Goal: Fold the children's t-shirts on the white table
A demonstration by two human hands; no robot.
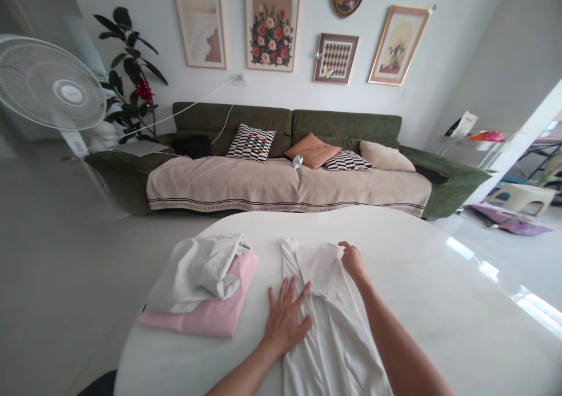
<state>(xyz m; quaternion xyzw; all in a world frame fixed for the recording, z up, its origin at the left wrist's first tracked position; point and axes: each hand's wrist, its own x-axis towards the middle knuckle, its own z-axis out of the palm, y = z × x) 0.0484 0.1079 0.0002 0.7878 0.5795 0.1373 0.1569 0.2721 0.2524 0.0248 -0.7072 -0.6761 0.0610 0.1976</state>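
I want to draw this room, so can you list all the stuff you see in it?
white garment: 1, white, flat on table
clothes pile: 1, white and grey on pink, table's left
table: 1, white
sofa: 1, green, beige cover, by wall
cushions: 4, patterned, orange, cream, on sofa
pictures: 5, wall
fan: 1, white, left
plant: 1, green, red flower
left hand: flat on garment
right hand: pinching garment's top

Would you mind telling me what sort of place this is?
Most likely a home living room: a green sofa with cushions, framed pictures on the wall, and a standing fan.
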